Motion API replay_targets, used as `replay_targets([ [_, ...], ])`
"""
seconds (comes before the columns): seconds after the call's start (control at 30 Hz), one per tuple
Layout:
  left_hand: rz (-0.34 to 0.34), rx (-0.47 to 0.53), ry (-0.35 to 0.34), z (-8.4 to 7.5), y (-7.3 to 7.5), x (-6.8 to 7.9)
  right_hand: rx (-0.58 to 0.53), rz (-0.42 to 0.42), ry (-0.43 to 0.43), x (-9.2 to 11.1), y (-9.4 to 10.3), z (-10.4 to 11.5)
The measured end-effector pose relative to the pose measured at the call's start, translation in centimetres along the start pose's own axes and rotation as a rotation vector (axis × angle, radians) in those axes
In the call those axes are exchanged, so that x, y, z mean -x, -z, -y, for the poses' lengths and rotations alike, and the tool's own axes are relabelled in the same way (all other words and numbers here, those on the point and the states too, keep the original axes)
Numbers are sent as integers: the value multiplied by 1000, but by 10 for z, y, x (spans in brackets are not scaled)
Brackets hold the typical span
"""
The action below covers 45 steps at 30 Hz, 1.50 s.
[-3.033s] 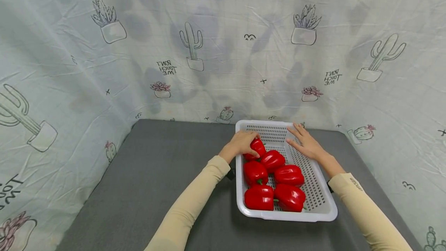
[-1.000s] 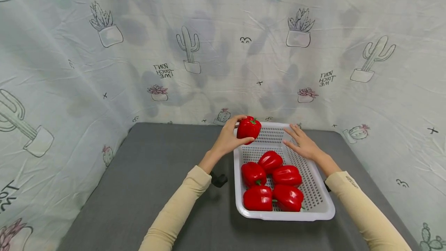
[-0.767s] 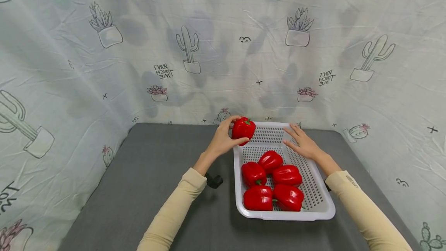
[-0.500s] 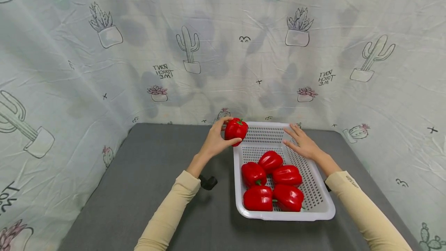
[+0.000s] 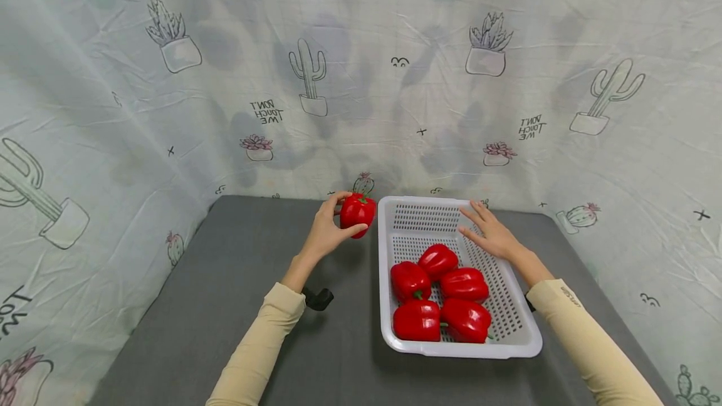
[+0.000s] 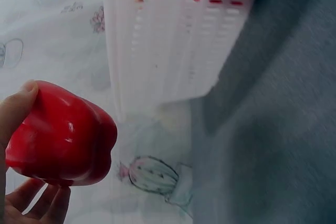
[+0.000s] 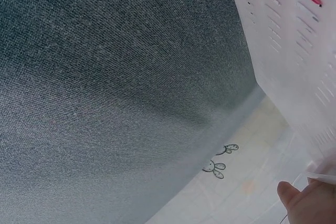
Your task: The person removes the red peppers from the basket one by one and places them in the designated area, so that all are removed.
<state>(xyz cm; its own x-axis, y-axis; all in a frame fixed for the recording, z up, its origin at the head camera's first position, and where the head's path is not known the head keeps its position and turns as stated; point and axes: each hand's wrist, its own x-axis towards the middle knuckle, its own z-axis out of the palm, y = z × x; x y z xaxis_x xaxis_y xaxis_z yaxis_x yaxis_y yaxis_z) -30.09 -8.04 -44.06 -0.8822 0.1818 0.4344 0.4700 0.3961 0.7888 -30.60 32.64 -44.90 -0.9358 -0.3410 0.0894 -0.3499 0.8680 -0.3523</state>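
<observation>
A shiny red bell pepper (image 5: 357, 213) with a green stem is held up by my left hand (image 5: 324, 230), thumb on the near side and fingers behind. The left wrist view shows this bell pepper (image 6: 65, 135) between the thumb and fingertips, left of the basket wall. Beside it stands a white perforated plastic basket (image 5: 385, 255) with several more red bell peppers (image 5: 465, 284) lying inside. My right hand (image 5: 491, 234) is spread over the basket's far right side, fingers straight and holding nothing. Only part of that hand (image 7: 312, 203) shows in the right wrist view, close to the basket's rim.
A grey cloth-covered table (image 5: 237, 281) extends left of the basket. Behind and on both sides hangs a pale curtain (image 5: 338, 143) printed with cacti. A black wrist camera (image 5: 319, 299) sticks out below my left wrist.
My left hand has lifted one bell pepper out of the basket's far left corner and carried it left past the rim. The right hand and basket have stayed nearly in place.
</observation>
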Motion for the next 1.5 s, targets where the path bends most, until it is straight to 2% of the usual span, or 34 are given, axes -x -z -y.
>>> replay_targets([
  [0.23, -12, -34, 64, 15, 15, 8, 6, -10, 9, -1, 0, 0],
  [0.9, -25, -69, 147, 48, 48, 32, 5, -20, 4, 1, -1, -3],
  [1.07, -29, -87, 185, 57, 54, 39, -4, -7, -1, 1, -1, -4],
  [1.33, -21, -117, 262, 72, 66, 47, -35, -60, 55, 3, -2, -4],
  [1.5, -11, -137, 297, 81, 73, 50, -27, -37, 23, 1, -3, -5],
])
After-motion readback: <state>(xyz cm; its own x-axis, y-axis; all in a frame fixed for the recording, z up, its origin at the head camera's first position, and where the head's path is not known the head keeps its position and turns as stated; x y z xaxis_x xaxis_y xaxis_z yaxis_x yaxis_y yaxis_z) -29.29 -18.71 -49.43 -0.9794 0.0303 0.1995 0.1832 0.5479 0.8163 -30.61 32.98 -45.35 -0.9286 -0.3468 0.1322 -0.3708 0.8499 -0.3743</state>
